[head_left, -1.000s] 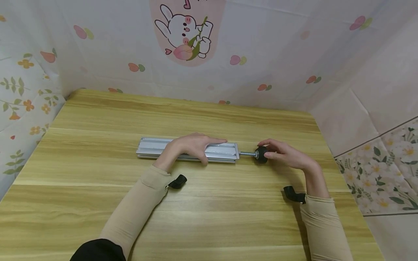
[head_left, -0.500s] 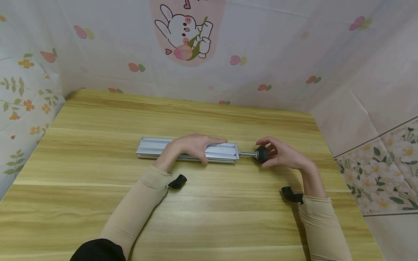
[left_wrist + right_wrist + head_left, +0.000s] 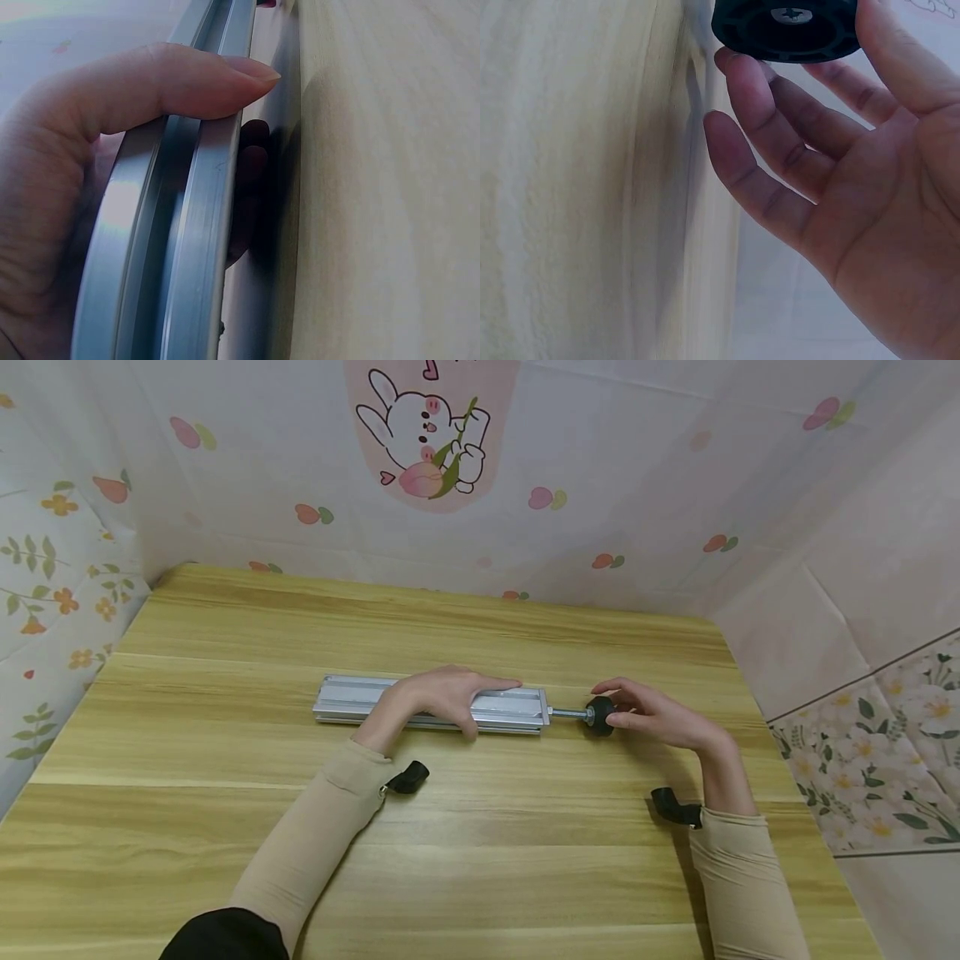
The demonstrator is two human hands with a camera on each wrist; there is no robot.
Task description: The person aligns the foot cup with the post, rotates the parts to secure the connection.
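A silver aluminium profile point(image 3: 352, 695) with lengthwise grooves lies across the wooden table. My left hand point(image 3: 442, 693) grips it near the middle. In the left wrist view the thumb point(image 3: 217, 82) crosses its grooved side point(image 3: 199, 225), and other fingertips show beyond its far edge. From the profile's right end plate point(image 3: 544, 708) sticks out a threaded rod point(image 3: 567, 713), carrying a round black levelling foot point(image 3: 599, 717). My right hand point(image 3: 663, 717) pinches this foot between thumb and fingers. Its ribbed underside point(image 3: 780, 37) with a cross-slot screw shows in the right wrist view; the little finger stays off it.
The wood-grain table point(image 3: 450, 860) stretches around the profile on all sides. Behind it hangs a pale printed cloth point(image 3: 600, 460) with a rabbit picture. Small black cameras point(image 3: 408, 778) are worn at both wrists.
Half a second ago the right fingers were spread wider around the foot; now they have drawn back right and closed on its rim. The left hand and profile stay put.
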